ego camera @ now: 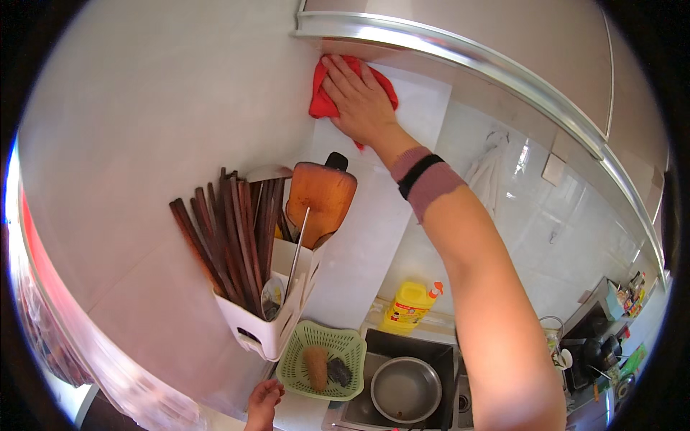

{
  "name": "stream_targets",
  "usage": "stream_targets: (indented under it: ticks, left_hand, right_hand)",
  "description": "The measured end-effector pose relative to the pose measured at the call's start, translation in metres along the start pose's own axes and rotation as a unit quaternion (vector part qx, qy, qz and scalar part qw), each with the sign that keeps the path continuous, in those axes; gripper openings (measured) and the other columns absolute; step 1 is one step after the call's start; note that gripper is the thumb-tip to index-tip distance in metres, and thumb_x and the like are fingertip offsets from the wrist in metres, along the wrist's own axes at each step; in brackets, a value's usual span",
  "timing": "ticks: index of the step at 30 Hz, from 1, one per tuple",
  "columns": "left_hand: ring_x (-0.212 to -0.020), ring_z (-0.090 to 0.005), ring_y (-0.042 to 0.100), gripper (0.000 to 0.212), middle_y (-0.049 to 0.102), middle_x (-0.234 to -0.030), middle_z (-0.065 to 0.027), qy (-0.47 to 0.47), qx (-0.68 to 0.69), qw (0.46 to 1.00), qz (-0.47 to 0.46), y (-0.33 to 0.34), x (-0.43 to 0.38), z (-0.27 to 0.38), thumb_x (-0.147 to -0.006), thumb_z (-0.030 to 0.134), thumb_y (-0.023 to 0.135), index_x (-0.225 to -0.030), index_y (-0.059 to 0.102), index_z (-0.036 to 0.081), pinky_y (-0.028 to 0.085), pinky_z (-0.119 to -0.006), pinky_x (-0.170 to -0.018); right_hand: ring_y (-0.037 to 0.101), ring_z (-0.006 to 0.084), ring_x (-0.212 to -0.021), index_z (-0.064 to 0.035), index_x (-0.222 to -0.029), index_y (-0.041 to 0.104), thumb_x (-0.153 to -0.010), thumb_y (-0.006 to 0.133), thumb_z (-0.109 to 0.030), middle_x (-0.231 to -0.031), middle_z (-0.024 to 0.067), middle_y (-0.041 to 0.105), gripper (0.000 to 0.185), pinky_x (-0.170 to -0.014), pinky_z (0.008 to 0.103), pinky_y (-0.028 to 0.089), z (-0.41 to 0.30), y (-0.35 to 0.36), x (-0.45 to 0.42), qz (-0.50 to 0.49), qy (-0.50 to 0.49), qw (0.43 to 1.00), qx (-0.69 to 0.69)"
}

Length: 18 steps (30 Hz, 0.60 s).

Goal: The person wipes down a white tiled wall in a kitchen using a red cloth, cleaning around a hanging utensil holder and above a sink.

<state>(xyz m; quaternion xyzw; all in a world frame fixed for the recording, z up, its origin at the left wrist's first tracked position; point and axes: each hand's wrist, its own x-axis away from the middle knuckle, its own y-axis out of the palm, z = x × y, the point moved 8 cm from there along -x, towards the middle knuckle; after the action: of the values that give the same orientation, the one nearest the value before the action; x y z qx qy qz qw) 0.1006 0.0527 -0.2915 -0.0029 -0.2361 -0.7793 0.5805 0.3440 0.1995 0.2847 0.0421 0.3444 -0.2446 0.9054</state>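
My right hand lies flat on a red cloth, pressing it against the white wall panel just below the wall cabinet. That arm reaches up across the picture, with a mauve and black cuff at the wrist. Low in the view, my left hand hangs beside the green plastic basket, fingers curled; its palm is hidden. A brown scouring pad and a dark scrubber lie in the basket. Above the basket is a white utensil holder packed with dark wooden chopsticks and an amber spatula.
A metal basin sits in the dark sink. Behind it stands a yellow pump bottle. The cabinet's metal edge runs along the top. A white cloth hangs from a wall hook. Black cookware stands far right.
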Motion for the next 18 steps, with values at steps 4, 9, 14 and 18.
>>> stream_targets:
  ticks: [4, 9, 14, 18]
  left_hand:
    - [-0.097, -0.0189, 0.062, 0.027, 0.067, -0.107, -0.0076, 0.020, -0.011, 0.999, -0.026, 0.006, -0.012, 0.004, -0.093, 0.012, 0.058, -0.119, 0.058, 0.005, 0.048, -0.033, -0.085]
    - [-0.099, -0.0191, 0.062, 0.027, 0.067, -0.109, -0.0079, 0.020, -0.043, 0.997, -0.056, 0.032, -0.020, 0.015, -0.094, 0.015, 0.058, -0.119, 0.058, 0.006, 0.047, -0.033, -0.087]
    - [-0.101, -0.0195, 0.062, 0.029, 0.067, -0.110, -0.0085, -0.008, -0.065, 0.995, -0.074, 0.051, -0.025, 0.004, -0.094, 0.016, 0.058, -0.121, 0.058, 0.006, 0.046, -0.033, -0.087]
    - [-0.102, -0.0195, 0.061, 0.029, 0.066, -0.111, -0.0088, -0.011, -0.073, 0.994, -0.075, 0.057, -0.019, 0.003, -0.094, 0.015, 0.057, -0.122, 0.058, 0.006, 0.046, -0.034, -0.087]
  right_hand:
    - [0.031, 0.0260, -0.142, -0.0106, -0.135, 0.052, -0.075, 0.066, -0.035, -0.150, 0.0088, 0.041, 0.066, -0.116, 0.0492, 0.021, 0.004, 0.008, 0.001, 0.007, 0.013, 1.000, -0.022]
    - [0.032, 0.0248, -0.141, -0.0117, -0.136, 0.051, -0.076, 0.066, -0.039, -0.149, 0.0087, 0.042, 0.068, -0.116, 0.0473, 0.022, 0.028, -0.008, 0.029, 0.000, -0.014, 1.000, -0.005]
    - [0.035, 0.0258, -0.139, -0.0119, -0.132, 0.053, -0.075, 0.068, -0.038, -0.146, 0.0087, 0.044, 0.065, -0.113, 0.0479, 0.027, 0.059, -0.028, 0.067, 0.000, 0.021, 1.000, -0.014]
    - [0.038, 0.0263, -0.136, -0.0122, -0.130, 0.054, -0.073, 0.069, -0.036, -0.144, 0.0085, 0.046, 0.063, -0.110, 0.0482, 0.032, 0.074, -0.041, 0.090, 0.005, 0.045, 0.999, 0.007]
